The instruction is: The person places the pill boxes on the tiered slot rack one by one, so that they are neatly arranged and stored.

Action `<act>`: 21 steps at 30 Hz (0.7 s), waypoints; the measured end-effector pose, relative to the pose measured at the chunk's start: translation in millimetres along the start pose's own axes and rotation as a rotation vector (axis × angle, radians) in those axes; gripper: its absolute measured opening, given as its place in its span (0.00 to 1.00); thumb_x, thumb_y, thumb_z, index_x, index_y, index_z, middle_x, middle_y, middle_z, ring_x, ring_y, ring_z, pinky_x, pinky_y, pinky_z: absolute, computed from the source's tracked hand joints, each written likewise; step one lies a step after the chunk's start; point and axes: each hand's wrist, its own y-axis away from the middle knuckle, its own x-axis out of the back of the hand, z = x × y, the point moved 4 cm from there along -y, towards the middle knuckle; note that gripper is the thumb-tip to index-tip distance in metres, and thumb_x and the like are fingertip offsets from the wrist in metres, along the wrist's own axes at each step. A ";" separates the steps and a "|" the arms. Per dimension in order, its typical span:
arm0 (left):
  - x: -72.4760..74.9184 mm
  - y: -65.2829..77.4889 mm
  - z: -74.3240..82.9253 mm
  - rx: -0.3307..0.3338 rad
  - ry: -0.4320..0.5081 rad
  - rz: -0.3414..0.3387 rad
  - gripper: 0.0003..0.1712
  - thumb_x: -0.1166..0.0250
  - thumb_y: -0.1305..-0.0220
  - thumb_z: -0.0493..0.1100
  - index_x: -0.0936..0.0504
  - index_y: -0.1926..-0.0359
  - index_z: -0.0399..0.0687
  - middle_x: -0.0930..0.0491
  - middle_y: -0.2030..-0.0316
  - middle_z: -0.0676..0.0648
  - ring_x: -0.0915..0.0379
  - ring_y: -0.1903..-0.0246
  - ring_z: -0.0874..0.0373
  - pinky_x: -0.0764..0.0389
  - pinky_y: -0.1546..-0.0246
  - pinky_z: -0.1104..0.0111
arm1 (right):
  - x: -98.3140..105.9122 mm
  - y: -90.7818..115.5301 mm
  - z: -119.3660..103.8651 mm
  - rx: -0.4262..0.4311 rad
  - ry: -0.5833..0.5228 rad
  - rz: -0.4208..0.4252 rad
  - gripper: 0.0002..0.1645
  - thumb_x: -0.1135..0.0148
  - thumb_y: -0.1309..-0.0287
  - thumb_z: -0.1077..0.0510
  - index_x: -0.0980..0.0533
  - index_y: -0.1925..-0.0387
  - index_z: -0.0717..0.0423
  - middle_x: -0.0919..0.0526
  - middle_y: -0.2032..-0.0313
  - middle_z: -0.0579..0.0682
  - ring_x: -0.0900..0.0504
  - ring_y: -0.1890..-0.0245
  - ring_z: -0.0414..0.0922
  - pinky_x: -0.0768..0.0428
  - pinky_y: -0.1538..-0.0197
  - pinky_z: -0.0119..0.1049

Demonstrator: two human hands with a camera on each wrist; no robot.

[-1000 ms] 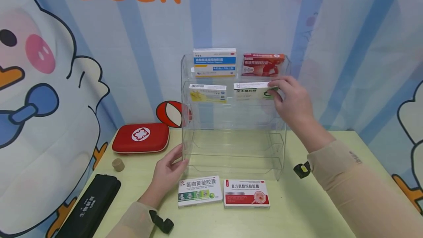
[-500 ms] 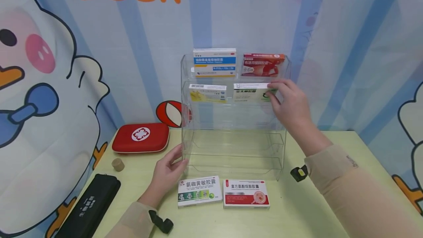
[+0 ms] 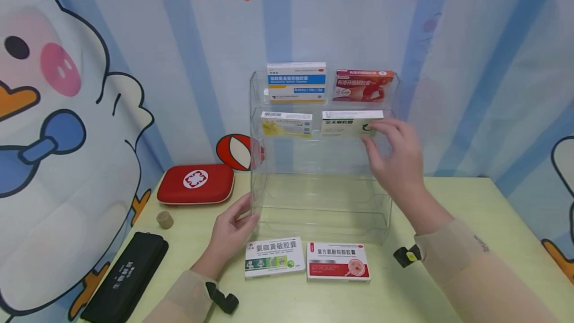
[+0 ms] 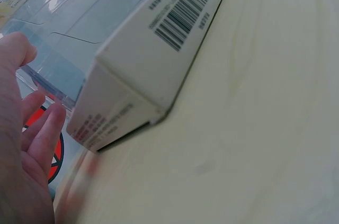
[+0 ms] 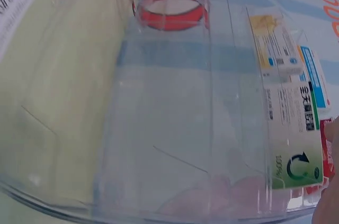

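A clear acrylic display rack (image 3: 323,158) stands on the table. My left hand (image 3: 234,226) holds its lower left side, thumb in front and fingers farther back. On the second tier, a white and green medicine box (image 3: 343,126) stands upright at the right. My right hand (image 3: 399,156) is at that box's right end, fingertips touching its front and the thumb spread lower. Beside it stands a yellow and white medicine box (image 3: 287,124). The top tier bears a blue and white medicine box (image 3: 297,82) and a red medicine box (image 3: 363,86).
Before the rack lie a white medicine box with a green band (image 3: 274,258) and a red and white medicine box (image 3: 338,262). To the left are a red first-aid case (image 3: 196,184), a small cork-coloured cylinder (image 3: 164,220) and a black case (image 3: 125,278). A printed curtain hangs behind.
My right thumb has dropped from the front of the white and green box, and the fingers have slid down off its top edge. The left hand keeps its place. The head view has shifted slightly.
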 end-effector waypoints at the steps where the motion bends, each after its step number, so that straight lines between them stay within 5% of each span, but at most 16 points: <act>1: -0.9 -0.7 -0.1 0.002 0.001 -0.004 0.37 0.28 0.26 0.34 0.25 0.20 0.54 0.20 0.25 0.43 0.20 0.28 0.42 0.13 0.37 0.72 | 0.2 5.2 -2.1 0.019 -0.005 0.005 0.16 0.24 0.34 0.63 0.14 0.47 0.67 0.13 0.46 0.65 0.17 0.39 0.65 0.19 0.32 0.61; 8: -0.4 0.7 2.3 0.036 -0.022 0.004 0.37 0.28 0.26 0.36 0.25 0.20 0.58 0.21 0.24 0.46 0.20 0.28 0.45 0.13 0.37 0.72 | -8.9 44.9 -13.5 0.074 -0.046 -0.024 0.17 0.21 0.38 0.63 0.14 0.49 0.64 0.11 0.52 0.64 0.14 0.47 0.64 0.16 0.41 0.59; 21: -0.9 0.0 -0.2 0.045 -0.023 -0.006 0.36 0.28 0.25 0.39 0.26 0.20 0.61 0.22 0.23 0.49 0.21 0.26 0.47 0.13 0.36 0.70 | -16.7 119.2 -25.5 0.123 -0.015 -0.261 0.24 0.16 0.48 0.63 0.13 0.49 0.58 0.08 0.55 0.50 0.13 0.57 0.45 0.10 0.56 0.40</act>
